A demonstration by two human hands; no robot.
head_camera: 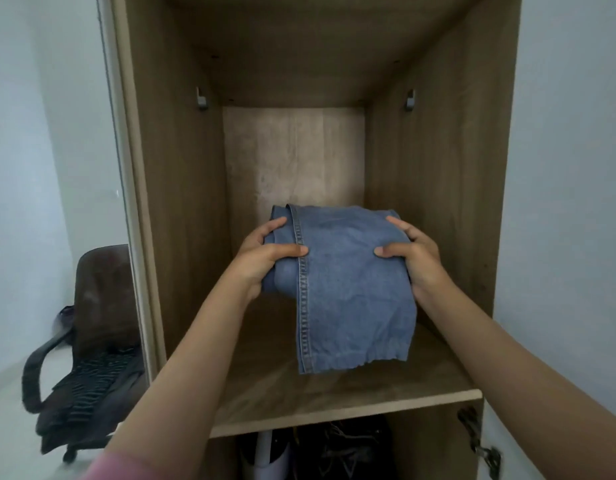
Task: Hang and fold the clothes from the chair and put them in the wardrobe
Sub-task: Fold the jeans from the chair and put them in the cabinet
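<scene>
A bedroom or spare room in a home.

A tall wood-grain wardrobe stands open against plain pale walls, with a bare shelf, 2 metal rail brackets high inside, and dark belongings in the compartment below. Beside it a worn brown office chair carries dark clothes on its seat.
</scene>
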